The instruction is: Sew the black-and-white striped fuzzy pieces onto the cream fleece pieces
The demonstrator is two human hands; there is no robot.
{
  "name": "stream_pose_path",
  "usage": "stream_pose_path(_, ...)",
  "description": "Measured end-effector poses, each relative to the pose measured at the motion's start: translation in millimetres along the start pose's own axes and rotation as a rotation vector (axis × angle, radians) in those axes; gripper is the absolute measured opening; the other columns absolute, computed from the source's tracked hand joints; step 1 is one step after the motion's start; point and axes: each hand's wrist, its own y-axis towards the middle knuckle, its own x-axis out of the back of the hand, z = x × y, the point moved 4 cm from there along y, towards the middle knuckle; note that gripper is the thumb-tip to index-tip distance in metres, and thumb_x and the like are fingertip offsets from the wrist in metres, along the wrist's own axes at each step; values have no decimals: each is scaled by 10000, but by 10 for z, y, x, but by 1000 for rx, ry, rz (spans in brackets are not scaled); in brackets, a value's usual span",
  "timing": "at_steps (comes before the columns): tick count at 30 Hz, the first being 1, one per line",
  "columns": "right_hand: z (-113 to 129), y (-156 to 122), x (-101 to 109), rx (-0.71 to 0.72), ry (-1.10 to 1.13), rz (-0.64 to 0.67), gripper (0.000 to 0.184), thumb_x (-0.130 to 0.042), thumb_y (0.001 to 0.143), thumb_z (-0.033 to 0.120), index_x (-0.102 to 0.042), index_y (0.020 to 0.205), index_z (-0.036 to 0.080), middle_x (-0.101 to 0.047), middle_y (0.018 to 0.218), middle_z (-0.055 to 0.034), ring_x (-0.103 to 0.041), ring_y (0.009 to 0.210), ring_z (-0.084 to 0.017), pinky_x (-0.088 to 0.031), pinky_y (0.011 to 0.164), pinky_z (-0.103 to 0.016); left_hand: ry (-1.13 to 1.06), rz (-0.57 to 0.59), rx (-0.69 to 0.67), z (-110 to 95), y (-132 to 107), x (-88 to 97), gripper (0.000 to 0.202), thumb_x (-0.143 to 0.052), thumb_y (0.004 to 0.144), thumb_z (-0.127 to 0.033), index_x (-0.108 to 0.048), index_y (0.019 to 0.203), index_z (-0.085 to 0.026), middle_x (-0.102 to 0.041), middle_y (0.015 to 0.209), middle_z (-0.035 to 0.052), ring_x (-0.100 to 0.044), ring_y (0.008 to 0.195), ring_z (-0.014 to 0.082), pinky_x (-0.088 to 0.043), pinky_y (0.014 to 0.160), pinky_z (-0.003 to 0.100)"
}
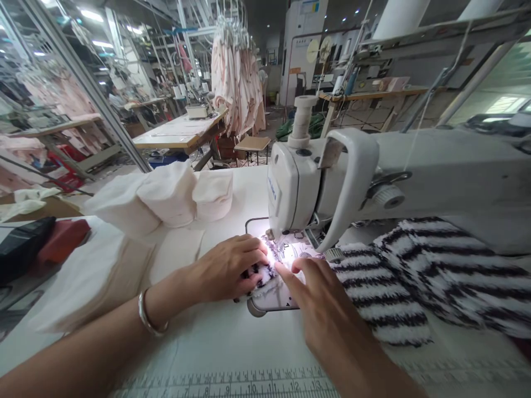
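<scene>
Head view: a white surface (219,342) and a sewing machine (448,171), with close handwork at centre.

The machine fills the frame's right; striped fabric (381,293) lies below its arm, and white cloth stacks (120,202) stand at centre-left. The right hand (327,293), lower right of centre, has its two leading digits spread, tips at the lit work. The left hand (232,265) bends over dark-and-white fuzzy cloth (265,273) at the frame's centre, just beside the machine head; whether it pinches, I cannot tell. Light, even pressure should serve best, cloth flat, fingertips clear of the needle's line. The machine head limits movement above, the stacks at left; the easiest room seems toward the ruler markings (257,389), bottom centre.
</scene>
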Motion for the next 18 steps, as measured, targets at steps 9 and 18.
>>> stream_pose_path(9, -39, 9, 42, -12, -123, -9, 603, -327, 761, -50, -618, 1201, 244, -541, 856, -66, -503, 782, -194, -448, 643, -326, -96, 63, 17, 36, -126, 43, 174, -500, 917, -161, -621, 1033, -207, -601, 1209, 78, -568, 1078, 197, -482, 913, 357)
stream_pose_path(18, -28, -52, 35, -50, -98, 1, 595, -327, 774, -55, -574, 1236, 227, -538, 931, -70, -497, 889, -218, -446, 761, -381, 49, -83, 201, -243, -119, -161, 213, -512, 877, -162, -590, 1074, -184, -561, 1093, 104, -532, 969, 229, -507, 807, 413)
